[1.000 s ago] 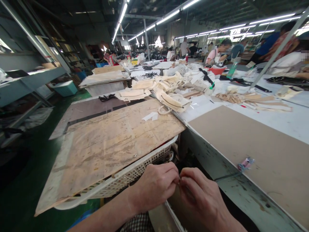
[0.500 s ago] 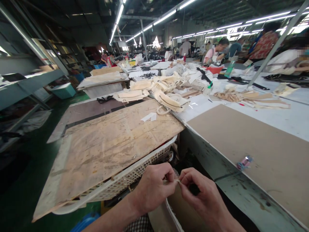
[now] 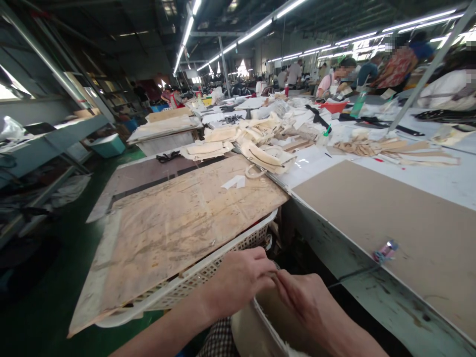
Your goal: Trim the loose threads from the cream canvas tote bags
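A cream fabric piece (image 3: 255, 331), curved like an open bag body with a frayed raw edge, rises from the lap at the bottom of the view. My left hand (image 3: 241, 277) pinches its upper edge, fingers closed and bent over it. Right against it, my right hand (image 3: 307, 297) grips the same edge with thumb and fingers pressed together. The fingertips of both hands meet, and the bit of edge between them is mostly hidden.
Left of my hands, a worn board (image 3: 186, 218) lies over a white plastic basket (image 3: 219, 270). On the right table, a brown sheet (image 3: 375, 218) has a small pinkish corded object (image 3: 386, 251) on it. Cream bag parts (image 3: 264, 153) are heaped ahead. Several people work farther back.
My hands have drawn closer together, and the fingers now cover the edge that showed between them. My right hand has turned flatter. The view has shifted slightly left.
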